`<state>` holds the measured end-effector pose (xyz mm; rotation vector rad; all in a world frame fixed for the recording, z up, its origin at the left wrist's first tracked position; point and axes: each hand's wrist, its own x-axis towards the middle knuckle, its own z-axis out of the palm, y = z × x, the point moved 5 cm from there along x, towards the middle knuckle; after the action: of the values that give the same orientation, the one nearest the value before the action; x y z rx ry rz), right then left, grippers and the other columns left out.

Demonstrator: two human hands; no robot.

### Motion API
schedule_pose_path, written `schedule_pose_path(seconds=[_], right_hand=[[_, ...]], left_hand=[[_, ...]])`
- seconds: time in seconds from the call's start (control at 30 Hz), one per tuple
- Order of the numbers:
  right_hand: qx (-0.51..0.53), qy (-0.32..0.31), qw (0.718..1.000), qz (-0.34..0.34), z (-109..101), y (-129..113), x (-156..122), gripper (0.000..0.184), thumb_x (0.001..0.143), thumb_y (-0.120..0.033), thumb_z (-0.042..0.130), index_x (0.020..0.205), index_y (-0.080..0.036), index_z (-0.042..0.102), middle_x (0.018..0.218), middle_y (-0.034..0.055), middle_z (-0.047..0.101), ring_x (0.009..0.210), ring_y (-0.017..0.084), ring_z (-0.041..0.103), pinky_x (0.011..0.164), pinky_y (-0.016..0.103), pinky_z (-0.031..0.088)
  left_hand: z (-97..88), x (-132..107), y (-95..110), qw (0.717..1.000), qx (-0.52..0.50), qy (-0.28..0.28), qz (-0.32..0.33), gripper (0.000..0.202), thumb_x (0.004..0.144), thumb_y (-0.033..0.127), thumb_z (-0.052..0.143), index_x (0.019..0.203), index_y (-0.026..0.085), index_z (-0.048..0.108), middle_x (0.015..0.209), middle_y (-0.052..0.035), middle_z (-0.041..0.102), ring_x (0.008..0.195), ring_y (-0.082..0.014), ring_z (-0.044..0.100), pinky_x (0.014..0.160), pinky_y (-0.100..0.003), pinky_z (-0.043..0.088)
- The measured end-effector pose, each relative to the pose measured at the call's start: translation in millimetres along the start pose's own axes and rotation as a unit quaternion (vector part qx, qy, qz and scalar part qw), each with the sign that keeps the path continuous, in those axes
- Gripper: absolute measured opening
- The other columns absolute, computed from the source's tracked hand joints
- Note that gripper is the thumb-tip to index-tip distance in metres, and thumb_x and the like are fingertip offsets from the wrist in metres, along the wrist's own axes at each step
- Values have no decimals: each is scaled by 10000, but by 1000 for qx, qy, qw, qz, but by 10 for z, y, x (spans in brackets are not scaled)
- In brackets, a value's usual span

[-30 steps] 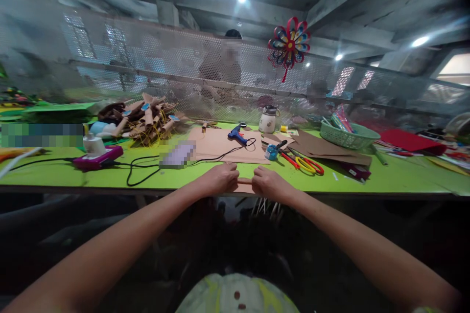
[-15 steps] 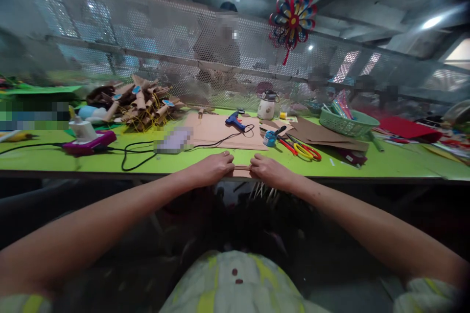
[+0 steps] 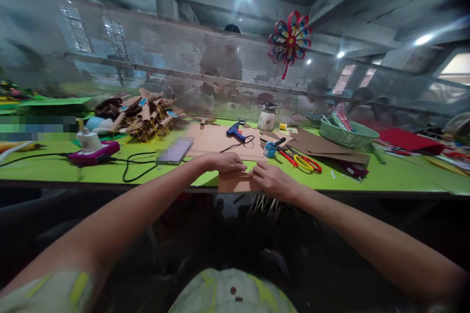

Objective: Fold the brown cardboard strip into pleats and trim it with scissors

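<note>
At the front edge of the green table, a piece of brown cardboard [image 3: 238,184] lies between my hands, its upper edge looking rolled or folded. My left hand [image 3: 228,162] is closed over its top edge, fingers pointing right. My right hand [image 3: 273,180] pinches the same edge at its right end. Just beyond my hands lies a larger flat cardboard sheet [image 3: 209,141] with a blue glue gun [image 3: 237,132] on it. To the right are a small blue jar [image 3: 270,149], red-handled scissors [image 3: 288,157] and yellow-and-red-handled scissors [image 3: 304,163].
A purple power strip [image 3: 96,153] with a black cable and a phone [image 3: 176,150] lie left. Behind them is a heap of cardboard rolls [image 3: 147,117]. A white jug [image 3: 268,117], brown sheets [image 3: 319,145] and a green basket [image 3: 345,133] stand farther right. A mesh screen [image 3: 176,68] closes the back.
My left hand has slid right along the cardboard, close to my right hand, and more of the cardboard's face now shows. The camera view has tilted upward a little.
</note>
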<state>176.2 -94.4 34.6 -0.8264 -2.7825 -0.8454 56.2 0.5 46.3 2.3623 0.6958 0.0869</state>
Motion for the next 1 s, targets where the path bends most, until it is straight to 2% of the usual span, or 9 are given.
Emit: schedule_pose_path(seconds=[0.13, 0.27, 0.43, 0.57, 0.7, 0.8, 0.87, 0.93, 1.0], right_hand=[[-27, -23, 998, -47, -207, -56, 45, 252, 947, -125, 374, 897, -112, 620, 870, 110, 550, 806, 212, 425, 685, 344, 357], [-32, -1, 998, -55, -322, -75, 96, 278, 955, -128, 363, 863, -124, 625, 843, 102, 549, 797, 205, 429, 677, 345, 351], [-17, 50, 998, -40, -317, -109, 76, 221, 947, -134, 395, 900, -110, 610, 828, 92, 536, 778, 192, 424, 661, 332, 358], [-2, 76, 996, -37, -307, -168, 26, 188, 935, -128, 419, 916, -105, 604, 814, 86, 533, 772, 190, 428, 658, 325, 373], [33, 87, 995, -28, -360, -180, 16, 199, 931, -127, 417, 899, -115, 612, 829, 94, 547, 783, 191, 447, 683, 325, 404], [96, 120, 987, 45, -431, -71, -17, 182, 913, -130, 441, 968, -138, 614, 925, 107, 565, 863, 202, 473, 756, 346, 437], [152, 181, 961, 141, -482, 60, -102, 207, 897, -154, 484, 1072, -145, 594, 1022, 121, 562, 955, 217, 486, 818, 374, 448], [226, 240, 911, 248, -481, 181, -232, 244, 884, -202, 528, 1115, -146, 583, 1045, 122, 566, 967, 217, 512, 811, 367, 467], [319, 259, 847, 338, -396, 233, -340, 194, 873, -258, 554, 1019, -149, 621, 942, 93, 600, 863, 193, 557, 734, 326, 489]], left_hand=[[154, -166, 38, 989, -145, -5, -10, 365, 804, 485, 539, 725, 134, 605, 670, -4, 553, 641, -124, 455, 593, -226, 366], [261, -287, 50, 962, -270, 1, -36, 316, 749, 454, 620, 745, 139, 600, 705, 5, 562, 679, -123, 464, 624, -220, 372], [350, -410, 138, 945, -323, 36, -33, 368, 710, 486, 668, 649, 141, 555, 612, 35, 488, 603, -104, 410, 586, -215, 329], [457, -485, 193, 929, -363, 63, -41, 358, 682, 463, 700, 611, 137, 568, 592, 31, 514, 580, -107, 425, 576, -219, 328], [569, -501, 222, 896, -433, 78, -63, 318, 636, 420, 747, 650, 131, 616, 622, 9, 582, 586, -125, 488, 574, -225, 354], [605, -490, 255, 868, -484, 102, -45, 314, 646, 411, 754, 713, 129, 633, 671, -9, 616, 604, -125, 525, 579, -217, 378], [612, -483, 254, 847, -515, 127, -46, 327, 649, 417, 761, 750, 133, 632, 653, -3, 605, 563, -108, 518, 541, -201, 370], [597, -480, 245, 823, -542, 166, -45, 342, 634, 417, 777, 770, 139, 632, 634, 9, 590, 524, -89, 503, 509, -184, 358], [568, -477, 245, 795, -568, 210, -31, 349, 619, 403, 795, 787, 140, 641, 674, 3, 607, 554, -86, 527, 529, -176, 380]])
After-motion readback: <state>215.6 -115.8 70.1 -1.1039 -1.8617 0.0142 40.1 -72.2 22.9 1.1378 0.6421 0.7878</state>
